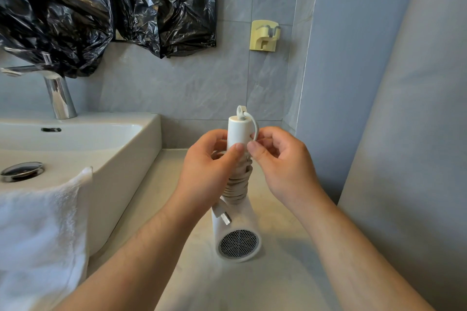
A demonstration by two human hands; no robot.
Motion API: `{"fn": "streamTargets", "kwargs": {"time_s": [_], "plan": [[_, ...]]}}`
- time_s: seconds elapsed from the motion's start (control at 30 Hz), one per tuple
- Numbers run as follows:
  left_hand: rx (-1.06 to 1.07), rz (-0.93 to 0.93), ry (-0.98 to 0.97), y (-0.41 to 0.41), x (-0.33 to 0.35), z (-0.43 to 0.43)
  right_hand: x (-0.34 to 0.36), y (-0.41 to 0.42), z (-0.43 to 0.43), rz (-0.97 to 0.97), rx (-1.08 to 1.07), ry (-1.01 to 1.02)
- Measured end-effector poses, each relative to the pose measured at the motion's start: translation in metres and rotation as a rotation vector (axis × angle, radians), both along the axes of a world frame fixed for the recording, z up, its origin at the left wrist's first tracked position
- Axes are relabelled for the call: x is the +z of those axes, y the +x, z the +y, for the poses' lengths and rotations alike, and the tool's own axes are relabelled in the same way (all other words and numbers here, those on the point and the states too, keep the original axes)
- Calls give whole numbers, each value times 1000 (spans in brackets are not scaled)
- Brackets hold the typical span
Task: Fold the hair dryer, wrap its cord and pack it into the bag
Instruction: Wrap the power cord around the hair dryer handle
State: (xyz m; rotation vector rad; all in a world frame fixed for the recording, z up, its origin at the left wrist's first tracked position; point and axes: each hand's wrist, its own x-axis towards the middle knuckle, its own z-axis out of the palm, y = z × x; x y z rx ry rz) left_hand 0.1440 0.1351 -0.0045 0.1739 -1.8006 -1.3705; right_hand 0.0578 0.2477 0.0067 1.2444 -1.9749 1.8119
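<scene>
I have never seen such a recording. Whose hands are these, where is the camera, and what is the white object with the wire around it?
There is no machine here. A person wears one camera on the head, and it looks down at their own hands. The left hand grips the handle of a white hair dryer, whose body rests on the pale counter. Its cord is wound around the handle, and the right hand pinches the cord near the handle's top. The plug lies against the body. To the left are a white basin, a towel and a tap. Black plastic hangs on the wall.
</scene>
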Motion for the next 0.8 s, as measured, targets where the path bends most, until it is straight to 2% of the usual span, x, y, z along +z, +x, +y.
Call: {"fn": "streamTargets", "kwargs": {"time_s": [0.2,0.3,0.43,0.6,0.8], "plan": [[-33,-71,-104,3,0,1,2,0,2,70,-91,89],[18,-98,-128,3,1,0,1,0,0,83,-118,92],[45,-149,-175,3,0,-1,-2,-1,0,-20,-71,46],[14,-163,-178,5,3,-4,0,0,0,-195,106,-60],[56,-233,-168,12,4,-8,-3,1,0,-36,63,24]]}}
